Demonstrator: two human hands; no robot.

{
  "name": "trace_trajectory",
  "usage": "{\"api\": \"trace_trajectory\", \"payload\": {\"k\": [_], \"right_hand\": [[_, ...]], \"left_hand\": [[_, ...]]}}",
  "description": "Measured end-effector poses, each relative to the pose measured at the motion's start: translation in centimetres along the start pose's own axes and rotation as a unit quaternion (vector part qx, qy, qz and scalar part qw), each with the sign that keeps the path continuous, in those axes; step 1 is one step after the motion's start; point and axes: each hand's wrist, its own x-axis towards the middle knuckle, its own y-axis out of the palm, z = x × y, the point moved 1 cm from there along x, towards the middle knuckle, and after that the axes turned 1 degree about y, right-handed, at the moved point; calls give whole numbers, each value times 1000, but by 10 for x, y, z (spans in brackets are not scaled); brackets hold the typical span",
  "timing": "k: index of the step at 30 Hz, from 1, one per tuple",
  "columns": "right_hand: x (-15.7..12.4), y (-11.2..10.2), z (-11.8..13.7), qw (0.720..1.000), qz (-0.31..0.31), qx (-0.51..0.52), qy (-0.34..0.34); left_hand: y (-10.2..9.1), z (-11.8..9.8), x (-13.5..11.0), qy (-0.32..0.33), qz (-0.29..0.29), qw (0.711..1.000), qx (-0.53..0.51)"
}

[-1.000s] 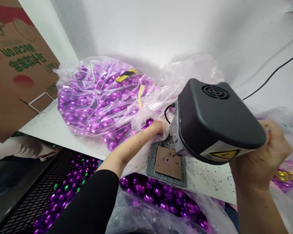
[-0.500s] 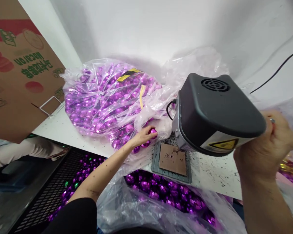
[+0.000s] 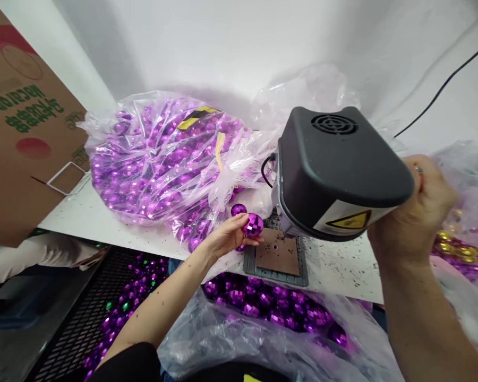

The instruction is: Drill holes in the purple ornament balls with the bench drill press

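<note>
My left hand (image 3: 229, 237) holds a shiny purple faceted ball ornament (image 3: 254, 225) between thumb and fingers, above the left edge of a brown square plate (image 3: 276, 257) with a hole in it. That plate lies on a grey metal base. Over it stands a machine with a black housing (image 3: 342, 159), a round vent on top and a yellow warning label. My right hand (image 3: 416, 217), with a ring on one finger, is closed at the housing's right side; what it grips is hidden. More purple balls (image 3: 239, 210) lie just behind my left hand.
A clear plastic bag of purple balls (image 3: 151, 159) fills the table's left. Another open bag (image 3: 219, 339) of them hangs at the front edge. A cardboard box (image 3: 27, 154) stands far left, near a person's leg (image 3: 43, 252). Gold balls (image 3: 462, 246) lie at right; dark crumbs dot the table.
My left hand has drawn a purple ball away from the pile and moved it right, towards the brown plate. The right hand stays at the machine; the whole view has shifted slightly.
</note>
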Motion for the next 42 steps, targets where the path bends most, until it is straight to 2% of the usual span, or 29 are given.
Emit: {"api": "trace_trajectory", "payload": {"k": [3, 7, 11, 14, 17, 22, 25, 29, 34, 42], "right_hand": [[1, 2, 3, 1000, 4, 16, -6], [1, 4, 7, 999, 7, 32, -9], [1, 4, 7, 999, 3, 41, -10], [1, 4, 6, 999, -3, 39, -19], [1, 5, 5, 999, -14, 40, -23], [1, 5, 5, 999, -8, 33, -25], [0, 4, 6, 999, 8, 27, -23], [0, 3, 7, 999, 5, 27, -20], [-1, 4, 6, 999, 4, 36, -15], [0, 6, 7, 999, -12, 48, -14]], "left_hand": [[6, 10, -2, -20, -17, 999, 34], [13, 18, -4, 3, -65, 995, 82], [18, 20, -6, 8, -51, 992, 117], [23, 23, -5, 41, -54, 981, 184], [27, 30, -3, 76, -79, 947, 301], [29, 46, 4, 126, -107, 853, 496], [26, 54, 8, 163, -111, 805, 559], [25, 61, 11, 213, -104, 760, 606], [32, 68, 10, 246, -80, 727, 636], [31, 76, 14, 281, -112, 730, 613]]}}
